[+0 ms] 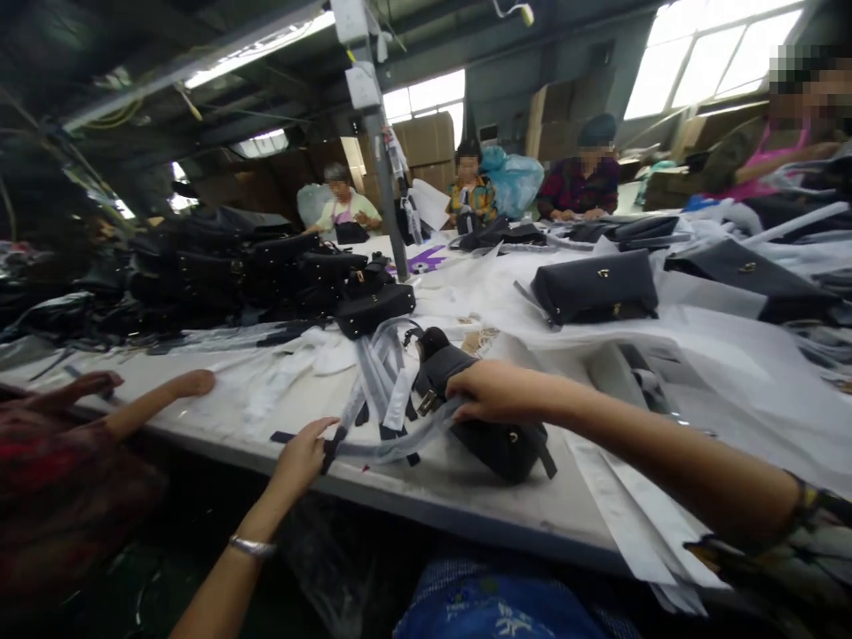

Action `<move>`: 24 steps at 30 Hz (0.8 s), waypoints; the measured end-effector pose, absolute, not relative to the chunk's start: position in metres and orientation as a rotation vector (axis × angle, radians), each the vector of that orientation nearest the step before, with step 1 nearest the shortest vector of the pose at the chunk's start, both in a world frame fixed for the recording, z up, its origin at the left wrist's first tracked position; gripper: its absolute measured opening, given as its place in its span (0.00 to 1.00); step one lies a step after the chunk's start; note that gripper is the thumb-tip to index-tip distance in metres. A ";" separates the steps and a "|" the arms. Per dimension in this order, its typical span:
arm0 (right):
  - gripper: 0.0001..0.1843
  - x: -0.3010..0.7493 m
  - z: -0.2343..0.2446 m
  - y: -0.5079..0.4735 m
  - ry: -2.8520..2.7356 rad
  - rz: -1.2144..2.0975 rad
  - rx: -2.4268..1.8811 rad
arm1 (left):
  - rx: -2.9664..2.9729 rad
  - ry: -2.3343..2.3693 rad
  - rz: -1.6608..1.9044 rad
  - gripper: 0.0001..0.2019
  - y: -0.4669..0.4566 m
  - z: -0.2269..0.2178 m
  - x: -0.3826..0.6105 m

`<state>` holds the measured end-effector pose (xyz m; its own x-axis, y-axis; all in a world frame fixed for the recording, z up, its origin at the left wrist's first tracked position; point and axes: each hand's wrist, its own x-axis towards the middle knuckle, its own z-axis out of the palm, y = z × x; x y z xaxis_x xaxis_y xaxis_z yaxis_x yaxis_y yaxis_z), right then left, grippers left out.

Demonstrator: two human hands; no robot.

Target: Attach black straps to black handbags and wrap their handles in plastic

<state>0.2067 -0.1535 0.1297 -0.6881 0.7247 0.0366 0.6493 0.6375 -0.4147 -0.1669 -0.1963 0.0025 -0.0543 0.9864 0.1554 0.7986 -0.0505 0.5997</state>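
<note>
My left hand (304, 454) is closed on the dark end of a bag strap (390, 451) near the table's front edge. The strap's middle is wrapped in a greyish clear film and runs to my right hand (489, 390), whose fingers pinch its other end. Below and beside that hand lies a black handbag (502, 451), tipped on the table, with a small metal clasp (427, 403) at its left. My right hand covers part of the bag. Several more film-wrapped straps (382, 377) lie between my hands, just behind the held one.
A big pile of black bags (232, 275) fills the table's far left. Another black handbag (595, 286) stands at the back right on white sheets. At the left is a co-worker's arm (160, 397). Other people sit across the table, behind a metal post (386, 169).
</note>
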 end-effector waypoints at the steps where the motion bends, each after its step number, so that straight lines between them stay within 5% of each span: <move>1: 0.11 0.210 0.134 -0.154 -2.647 0.612 -1.113 | 1.926 1.925 0.765 0.17 -0.199 -0.005 -0.180; 7: 0.12 0.234 0.161 -0.155 -2.682 0.860 -1.101 | 2.091 1.929 0.596 0.18 -0.203 -0.028 -0.218; 11: 0.14 0.234 0.178 -0.153 -2.656 0.909 -1.088 | 2.197 1.843 0.632 0.15 -0.198 -0.005 -0.225; 16: 0.23 0.177 0.211 -0.154 -2.299 0.811 -1.026 | 2.609 1.761 1.319 0.14 -0.185 0.107 -0.182; 21: 0.29 0.115 0.253 -0.171 -2.049 1.502 -0.534 | 3.098 1.466 1.684 0.16 -0.181 0.250 -0.104; 24: 0.22 0.118 0.276 -0.185 -1.828 1.565 -0.475 | 3.114 1.376 1.761 0.21 -0.172 0.297 -0.078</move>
